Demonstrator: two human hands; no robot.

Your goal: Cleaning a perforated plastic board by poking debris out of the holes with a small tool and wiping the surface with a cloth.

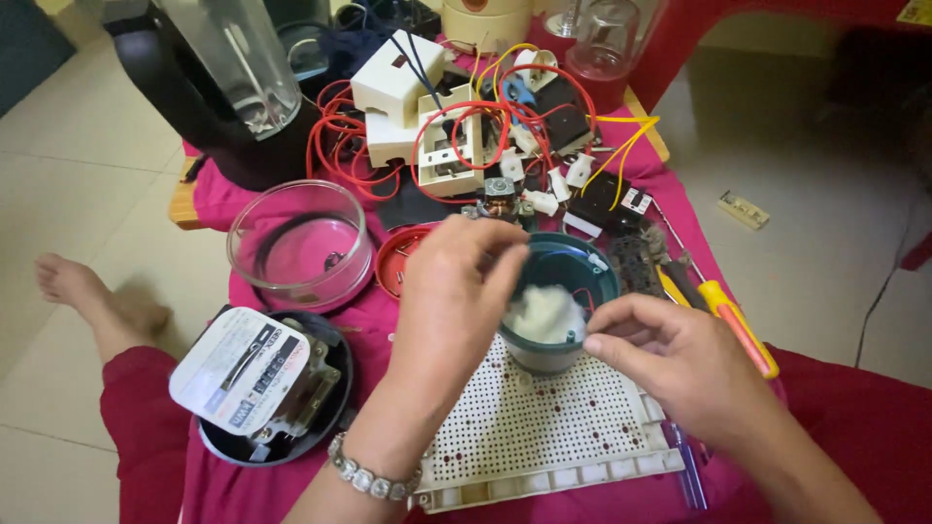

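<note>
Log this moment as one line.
left hand: on green cup rim | right hand: at cup edge | cup: on white perforated board, white wad inside

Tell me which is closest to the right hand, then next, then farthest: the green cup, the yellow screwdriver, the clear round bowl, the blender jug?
1. Green cup: touching the right hand, just left of it.
2. Yellow screwdriver: just beyond, on its right.
3. Clear round bowl: far left.
4. Blender jug: top left, farthest.
</note>
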